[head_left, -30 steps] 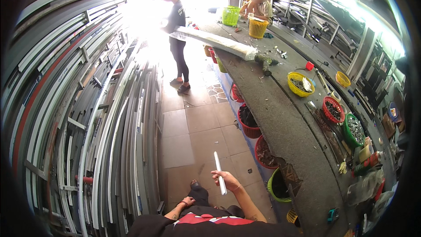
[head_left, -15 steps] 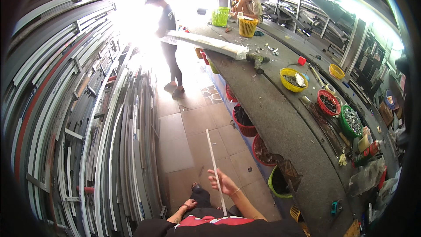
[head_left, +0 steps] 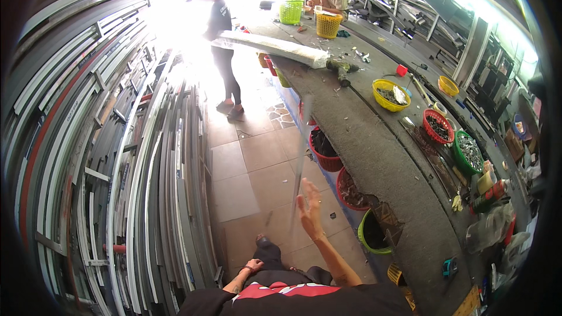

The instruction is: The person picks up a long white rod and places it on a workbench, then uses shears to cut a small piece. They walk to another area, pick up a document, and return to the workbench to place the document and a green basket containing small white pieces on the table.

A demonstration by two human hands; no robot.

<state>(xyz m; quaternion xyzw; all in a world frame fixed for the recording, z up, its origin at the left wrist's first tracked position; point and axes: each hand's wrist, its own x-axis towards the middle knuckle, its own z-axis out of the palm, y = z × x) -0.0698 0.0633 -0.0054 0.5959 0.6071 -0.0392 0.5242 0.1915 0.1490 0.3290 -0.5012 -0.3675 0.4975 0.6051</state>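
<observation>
My right hand [head_left: 311, 210] is raised over the walkway with its fingers stretched out and apart. Just left of its thumb stands a thin, pale, straight strip [head_left: 301, 161], smeared by motion. It tilts slightly to the right toward its upper end, and its lower end fades out near my lap. Whether the strip touches the thumb is unclear. My left hand [head_left: 254, 265] rests on my left thigh, lying over the dark trousers with no object visible in it.
Racks of long metal profiles [head_left: 117, 199] line the left. A grey workbench [head_left: 374, 169] on the right carries baskets of small parts, with red bins [head_left: 325, 155] below its edge. A long wrapped bundle [head_left: 275, 50] overhangs the bench beside a standing person [head_left: 222, 52]. Another person sits behind.
My right hand has moved up and right, and its fingers have straightened away from the strip. The strip has risen and blurred. The standing person has turned the head toward the bench.
</observation>
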